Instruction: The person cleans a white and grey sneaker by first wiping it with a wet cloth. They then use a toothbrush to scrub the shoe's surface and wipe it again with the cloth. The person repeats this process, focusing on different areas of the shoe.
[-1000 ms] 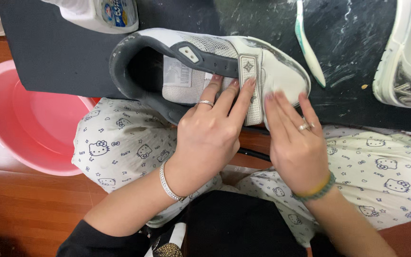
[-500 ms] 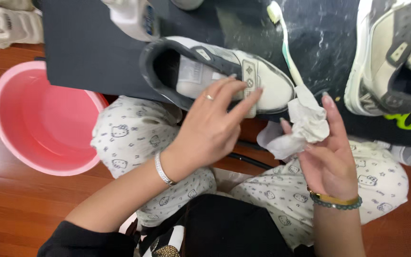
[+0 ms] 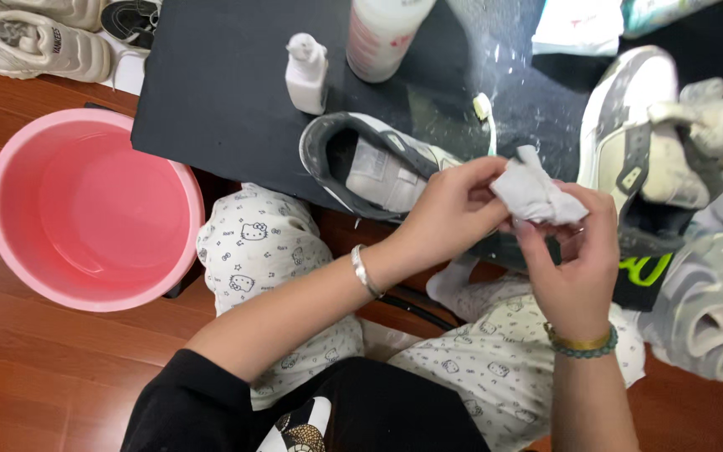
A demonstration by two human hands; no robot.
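Both my hands hold a crumpled white wipe [image 3: 533, 194] in front of me. My left hand [image 3: 452, 209] pinches its left side and my right hand [image 3: 575, 251] grips it from below. Just behind my left hand a grey-and-white sneaker [image 3: 370, 163] lies on its side on a low black table [image 3: 211, 92], with no hand on it. A toothbrush [image 3: 487, 117] rests on the table beside the shoe's toe. A second sneaker [image 3: 629, 142] stands to the right.
A pink basin [image 3: 85, 209] sits on the wooden floor at my left. A small white pump bottle [image 3: 306, 74] and a larger white bottle [image 3: 382, 38] stand on the table. More shoes [image 3: 35, 42] lie at the top left, and crumpled cloths [image 3: 713, 301] lie on the right.
My left hand has come off the sneaker and joined my right hand on the white wipe, now held above my lap. The view has shifted, showing more of the table and basin.
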